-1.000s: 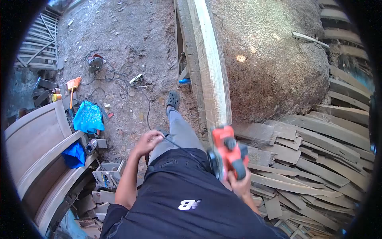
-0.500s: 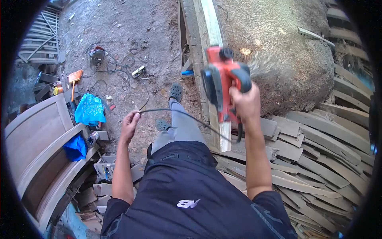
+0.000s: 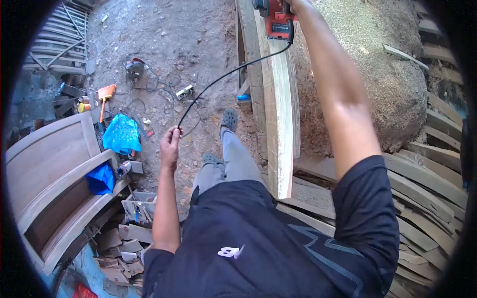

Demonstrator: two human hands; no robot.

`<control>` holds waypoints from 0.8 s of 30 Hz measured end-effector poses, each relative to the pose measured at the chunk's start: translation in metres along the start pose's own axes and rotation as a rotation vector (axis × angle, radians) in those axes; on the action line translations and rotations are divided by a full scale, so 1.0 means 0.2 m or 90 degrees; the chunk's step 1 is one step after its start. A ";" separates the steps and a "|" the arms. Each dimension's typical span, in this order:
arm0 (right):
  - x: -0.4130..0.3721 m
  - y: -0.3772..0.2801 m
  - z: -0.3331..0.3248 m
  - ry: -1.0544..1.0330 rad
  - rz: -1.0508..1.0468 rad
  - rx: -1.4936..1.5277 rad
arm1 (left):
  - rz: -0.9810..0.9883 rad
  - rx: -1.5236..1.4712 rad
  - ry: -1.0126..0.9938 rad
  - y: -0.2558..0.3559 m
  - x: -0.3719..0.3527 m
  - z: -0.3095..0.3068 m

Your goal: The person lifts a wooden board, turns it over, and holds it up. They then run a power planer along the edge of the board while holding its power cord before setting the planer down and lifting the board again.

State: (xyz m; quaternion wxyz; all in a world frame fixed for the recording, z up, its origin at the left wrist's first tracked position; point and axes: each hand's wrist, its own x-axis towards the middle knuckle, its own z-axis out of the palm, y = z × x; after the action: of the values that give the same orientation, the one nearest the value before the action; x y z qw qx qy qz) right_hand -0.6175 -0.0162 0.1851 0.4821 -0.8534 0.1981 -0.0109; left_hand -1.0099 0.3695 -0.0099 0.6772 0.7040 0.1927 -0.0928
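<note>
At the top edge of the view, my right hand (image 3: 297,5) is closed on the handle of a red and black electric planer (image 3: 278,25), which is partly cut off by the frame. The planer sits over the far part of a long pale wooden beam (image 3: 281,119). A black power cord (image 3: 226,75) arcs from the back of the planer down to my left hand (image 3: 170,146). The fingers of that hand are pinched round the cord, holding it off the ground to the left of the beam.
A heap of wood shavings (image 3: 357,84) lies right of the beam, with stacked boards (image 3: 422,198) nearer me. On the left are a wooden door panel (image 3: 52,146), a blue bag (image 3: 121,134) and an orange broom (image 3: 106,93). Another corded tool (image 3: 134,69) rests on the dirt.
My right hand has moved the planer forward, away from me, to the far part of the beam. The cord is stretched out longer, still in my left hand.
</note>
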 end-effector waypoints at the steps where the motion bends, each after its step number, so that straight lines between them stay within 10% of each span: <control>1: -0.03 -0.04 -0.05 0.005 -0.006 0.006 | 0.010 0.002 0.000 0.00 0.01 0.00; 5: -0.58 0.23 -0.44 -0.052 -0.111 0.223 | -0.006 -0.089 -0.029 -0.06 -0.19 -0.05; 13: -2.39 0.51 -0.98 0.125 0.129 0.192 | 0.030 0.286 -0.406 -0.20 -0.53 0.10; 21: -3.23 1.10 -1.09 0.267 0.332 0.225 | 0.127 0.487 -0.852 -0.48 -0.70 0.57; 24: -3.34 1.17 -1.11 0.295 0.376 0.228 | -0.370 0.008 -0.698 -0.40 -0.81 0.90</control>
State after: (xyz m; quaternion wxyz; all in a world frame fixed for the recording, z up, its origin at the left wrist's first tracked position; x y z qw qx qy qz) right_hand -1.3564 -0.0723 0.2263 0.5478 -0.6375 0.5329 -0.0979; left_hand -1.1648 0.1690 -0.0324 0.6203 0.4768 0.0000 -0.6228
